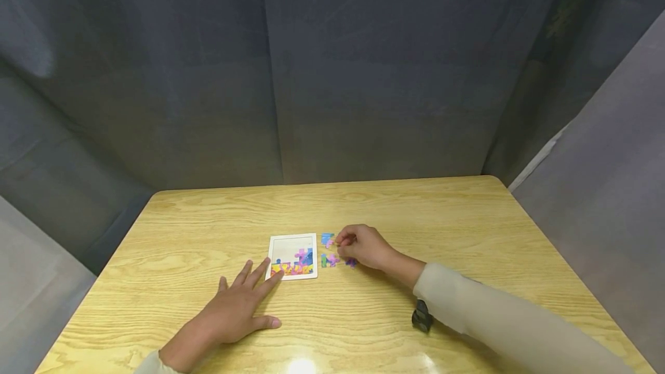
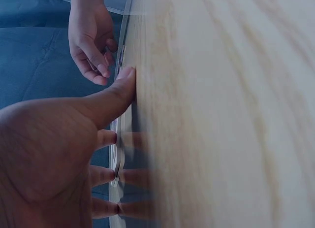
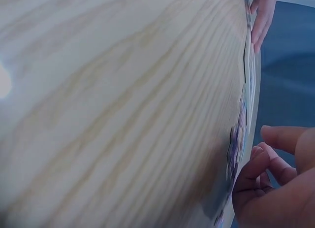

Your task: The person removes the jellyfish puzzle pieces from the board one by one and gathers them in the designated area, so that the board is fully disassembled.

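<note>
A square white-framed jigsaw tray (image 1: 293, 236) lies on the table, its lower rows and right side holding joined colourful pieces. My left hand (image 1: 234, 307) is spread flat, fingertips resting on the tray's lower left edge and thumb on the table. My right hand (image 1: 368, 247) hovers over loose pieces right of the tray, fingers loosely bent, with no piece visible between them. Near its fingertips lies a blue and pink puzzle piece (image 1: 327, 239). Below are a green and pink puzzle piece (image 1: 328, 260) and a purple puzzle piece (image 1: 351, 262), partly hidden by the hand.
The wooden table (image 1: 415, 206) has a light grain and extends on all sides of the tray. Dark cloth curtains (image 1: 374, 74) hang behind it. A black strap-like object (image 1: 422, 316) shows under the right sleeve.
</note>
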### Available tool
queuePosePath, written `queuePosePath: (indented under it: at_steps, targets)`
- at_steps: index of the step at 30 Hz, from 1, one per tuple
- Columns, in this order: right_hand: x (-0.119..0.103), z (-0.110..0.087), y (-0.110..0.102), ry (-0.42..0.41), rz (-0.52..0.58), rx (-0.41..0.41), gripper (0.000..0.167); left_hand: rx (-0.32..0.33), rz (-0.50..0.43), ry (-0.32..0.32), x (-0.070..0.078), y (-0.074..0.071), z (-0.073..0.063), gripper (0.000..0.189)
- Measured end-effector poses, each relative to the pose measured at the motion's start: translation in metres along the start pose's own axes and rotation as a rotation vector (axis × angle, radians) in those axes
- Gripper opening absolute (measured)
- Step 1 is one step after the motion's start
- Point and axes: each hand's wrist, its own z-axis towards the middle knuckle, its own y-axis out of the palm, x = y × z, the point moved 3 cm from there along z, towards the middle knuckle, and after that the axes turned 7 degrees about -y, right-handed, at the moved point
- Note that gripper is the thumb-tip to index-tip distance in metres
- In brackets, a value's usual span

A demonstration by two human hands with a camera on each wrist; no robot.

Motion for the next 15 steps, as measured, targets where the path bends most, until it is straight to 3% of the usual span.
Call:
queuePosePath:
  at_steps: [15]
  targets:
    - [-0.015,0.015,0.026,-0.079,0.014,-0.081,0.014,0.0,-0.009,-0.007,0.0,-0.001,0.0,0.092]
